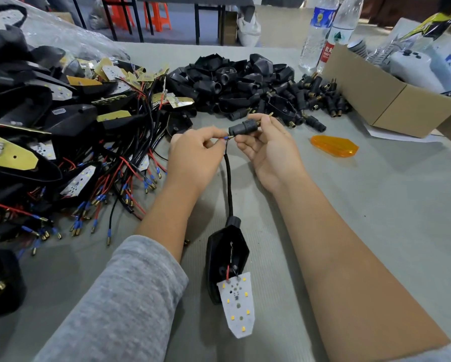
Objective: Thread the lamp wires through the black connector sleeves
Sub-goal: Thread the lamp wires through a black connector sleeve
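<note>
A ribbed black plastic connector sleeve with a brass threaded end is held above the grey table mat, pinched between the thumb and curled fingers of the right hand. Just left of this sleeve, the blue-capped tips of the lamp wires are pinched by the fingers of the left hand and are brought to the open mouth of the sleeve; whether the tips are already inside cannot be told. Below the sleeve, the black braided cable hangs down to the black plastic lamp housing, which lies on the mat with its white LED board sticking out. For this lamp the threading is judged to be only at its start, since almost all the cable is seen outside the sleeve. Left of the sleeve a large heap of wired lamp housings is seen, and behind the sleeve a pile of loose black sleeves and shells, so much work seems to be left. Right of the sleeve an orange translucent lens is lying.
</note>
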{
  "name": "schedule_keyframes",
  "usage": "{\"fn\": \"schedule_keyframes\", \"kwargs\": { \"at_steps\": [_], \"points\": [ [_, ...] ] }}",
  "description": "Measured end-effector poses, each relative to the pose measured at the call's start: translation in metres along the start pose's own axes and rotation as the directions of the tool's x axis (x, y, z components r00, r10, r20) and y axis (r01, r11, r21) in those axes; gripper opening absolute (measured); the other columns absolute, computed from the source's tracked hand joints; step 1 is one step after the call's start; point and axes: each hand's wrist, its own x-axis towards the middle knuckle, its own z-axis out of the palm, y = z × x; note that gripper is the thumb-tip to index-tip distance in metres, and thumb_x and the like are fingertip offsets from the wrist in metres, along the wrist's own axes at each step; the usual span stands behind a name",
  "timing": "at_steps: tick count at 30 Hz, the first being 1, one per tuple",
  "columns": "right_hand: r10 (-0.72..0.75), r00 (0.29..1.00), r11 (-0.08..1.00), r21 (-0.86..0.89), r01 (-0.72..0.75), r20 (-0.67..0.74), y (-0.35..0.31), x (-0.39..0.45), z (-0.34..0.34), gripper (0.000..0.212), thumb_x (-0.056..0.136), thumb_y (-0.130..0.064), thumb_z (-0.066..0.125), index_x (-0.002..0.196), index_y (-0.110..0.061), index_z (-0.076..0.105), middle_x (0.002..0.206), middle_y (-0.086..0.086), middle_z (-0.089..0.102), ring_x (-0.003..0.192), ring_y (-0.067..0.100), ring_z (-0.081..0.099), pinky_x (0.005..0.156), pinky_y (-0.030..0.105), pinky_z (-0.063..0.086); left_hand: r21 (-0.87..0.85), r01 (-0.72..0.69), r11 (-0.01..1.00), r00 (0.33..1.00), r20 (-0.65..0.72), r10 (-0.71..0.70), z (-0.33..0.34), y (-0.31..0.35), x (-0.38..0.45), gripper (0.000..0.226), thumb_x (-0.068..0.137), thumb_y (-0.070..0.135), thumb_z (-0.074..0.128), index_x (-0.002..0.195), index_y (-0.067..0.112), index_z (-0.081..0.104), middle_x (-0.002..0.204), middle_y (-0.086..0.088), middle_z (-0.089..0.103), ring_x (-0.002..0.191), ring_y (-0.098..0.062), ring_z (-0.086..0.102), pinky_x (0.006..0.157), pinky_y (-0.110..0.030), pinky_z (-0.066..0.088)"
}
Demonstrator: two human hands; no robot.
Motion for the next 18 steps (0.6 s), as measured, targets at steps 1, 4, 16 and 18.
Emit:
{"fn": "schedule_keyframes", "kwargs": {
  "at_steps": [1, 4, 16, 18],
  "points": [
    [0.0, 1.0, 1.0, -0.001, 0.0, 0.002, 0.0003, -0.0002, 0.0003, 0.03, 0.107, -0.018, 0.034, 0.094, -0.01, 0.06, 0.086, 0.015, 0.06, 0.058, 0.015, 0.063, 0.067, 0.025, 0.057, 0.002, -0.003, 1.0, 1.0, -0.01, 0.003, -0.0002, 0.0003, 0.0001, 0.019, 0.091, 0.022, 0.059, 0.092, 0.037, 0.07, 0.065, -0.004, 0.062, 0.085, -0.026, 0.057, 0.083, -0.039, 0.046],
    [0.001, 1.0, 1.0, -0.001, -0.001, -0.001, 0.0009, -0.0003, 0.0004, 0.03, 0.107, -0.018, 0.033, 0.095, -0.01, 0.06, 0.083, 0.013, 0.06, 0.057, 0.014, 0.062, 0.063, 0.024, 0.056, -0.006, -0.008, 1.0, 0.999, -0.034, 0.008, -0.0006, -0.0001, 0.0007, 0.018, 0.091, 0.026, 0.059, 0.098, 0.034, 0.073, 0.072, -0.003, 0.067, 0.097, -0.027, 0.057, 0.088, -0.04, 0.047],
    [-0.006, 0.999, 0.999, 0.042, 0.008, -0.051, -0.0005, -0.0009, 0.0007, 0.03, 0.107, -0.02, 0.032, 0.096, -0.01, 0.059, 0.082, 0.012, 0.061, 0.057, 0.013, 0.061, 0.064, 0.024, 0.056, -0.052, 0.008, 0.999, 0.998, -0.066, -0.011, 0.0007, -0.0052, 0.0027, 0.015, 0.093, 0.026, 0.06, 0.091, 0.032, 0.073, 0.058, 0.007, 0.051, 0.075, -0.018, 0.046, 0.072, -0.031, 0.037],
    [-0.024, 0.999, 0.999, -0.034, 0.024, -0.021, 0.0007, -0.0018, 0.001, 0.03, 0.107, -0.02, 0.033, 0.096, -0.011, 0.059, 0.087, 0.015, 0.059, 0.058, 0.013, 0.06, 0.065, 0.024, 0.055, -0.062, 0.01, 0.998, 0.998, -0.057, -0.013, 0.0003, -0.0062, 0.0036, 0.014, 0.093, 0.023, 0.061, 0.093, 0.029, 0.074, 0.054, 0.01, 0.045, 0.072, -0.015, 0.044, 0.068, -0.027, 0.034]
  ]
}}
